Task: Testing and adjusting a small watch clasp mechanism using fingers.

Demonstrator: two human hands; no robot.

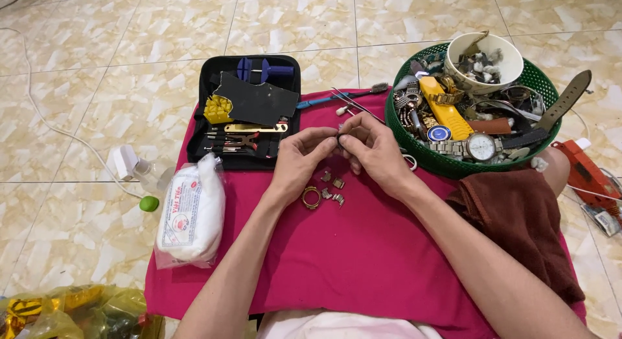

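Both hands meet over the pink cloth [363, 261] — the left hand [300, 159] and right hand [376, 151] pinch a tiny dark part [339, 139] between their fingertips, too small to tell what it is. Just below them on the cloth lie a gold ring [311, 198] and a few small metal bits [332, 187]. An open black tool case [248, 112] sits beyond the left hand, a white bag [192, 212] lies at the cloth's left edge, and a green basket [447, 165] heaped with watches stands to the right — a brown towel [518, 216] lies beside it.
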